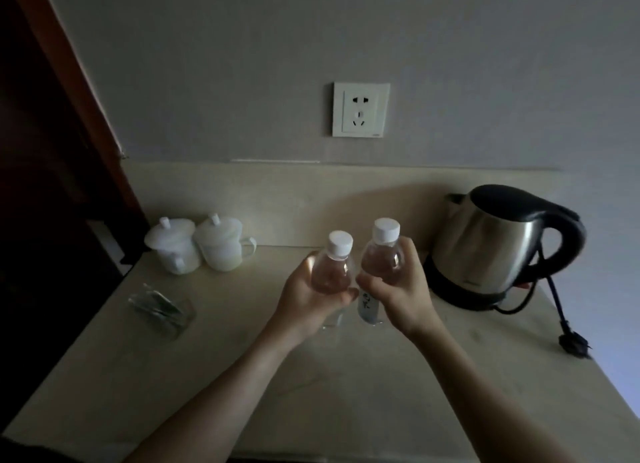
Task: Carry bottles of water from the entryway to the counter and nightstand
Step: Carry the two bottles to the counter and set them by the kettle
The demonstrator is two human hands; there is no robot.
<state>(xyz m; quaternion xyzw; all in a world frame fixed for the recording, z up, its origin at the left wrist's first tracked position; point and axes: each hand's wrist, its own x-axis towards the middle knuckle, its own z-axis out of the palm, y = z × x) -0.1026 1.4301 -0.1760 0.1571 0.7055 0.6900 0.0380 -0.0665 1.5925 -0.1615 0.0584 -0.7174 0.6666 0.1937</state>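
Two small clear water bottles are held upright, side by side, over the tabletop [242, 376]: left bottle [334, 268] gripped by left hand [311, 298], right bottle [381, 255] by right hand [398, 296]. Probably light, smooth, slightly squashy; best gripped mid-body.

A steel electric kettle [498, 244] with a black handle stands at right, its plug [573, 341] lying unplugged beside it. Two white lidded cups [199, 246] sit touching at back left. A glass dish [161, 312] lies nearer. A wall socket [361, 110] is above.
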